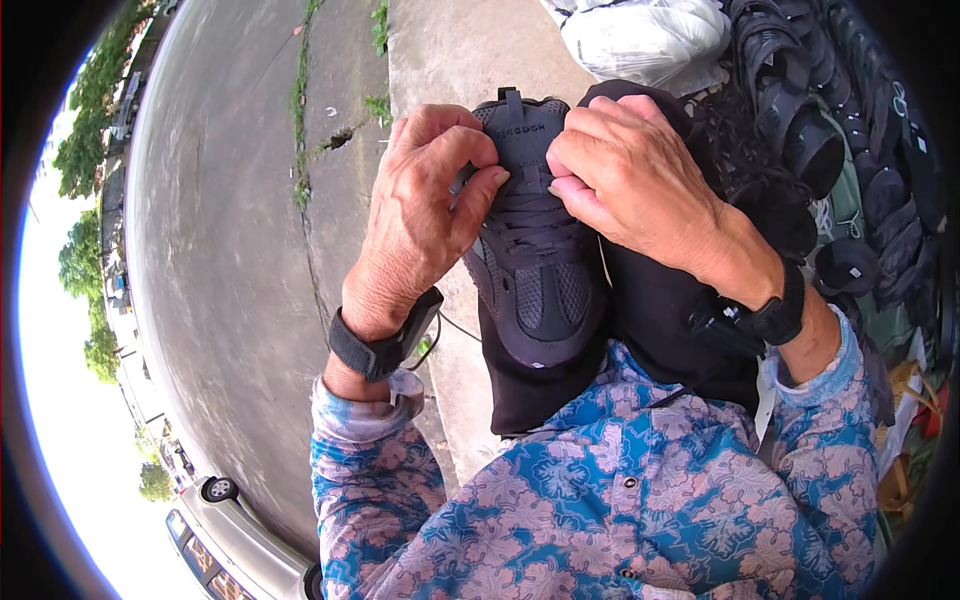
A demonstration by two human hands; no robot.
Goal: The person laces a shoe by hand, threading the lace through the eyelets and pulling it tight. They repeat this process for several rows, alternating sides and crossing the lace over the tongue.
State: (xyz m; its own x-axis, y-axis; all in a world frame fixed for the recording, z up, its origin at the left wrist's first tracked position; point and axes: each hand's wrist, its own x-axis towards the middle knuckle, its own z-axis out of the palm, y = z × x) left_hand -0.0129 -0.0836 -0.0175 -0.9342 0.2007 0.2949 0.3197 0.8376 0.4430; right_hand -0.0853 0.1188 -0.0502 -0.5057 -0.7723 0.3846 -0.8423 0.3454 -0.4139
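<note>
A black sneaker (540, 290) rests on my black-trousered lap, its toe turned toward me and its tongue pointing away. Dark laces (535, 218) cross its front below the tongue. My left hand (425, 200) is closed at the left edge of the top lacing, thumb and forefinger pinched on the shoelace. Opposite it, my right hand (640, 180) pinches at the right edge, also on the shoelace, with the fingers curled. Both sets of fingers partly hide the collar and the top eyelets. Each wrist wears a black strap.
Many black shoes (800, 140) are piled at the right. White plastic bags (645, 40) lie beyond my knees. Left of me stretches grey pavement (230, 220) with a weedy crack. A silver car (235, 545) stands at the lower left.
</note>
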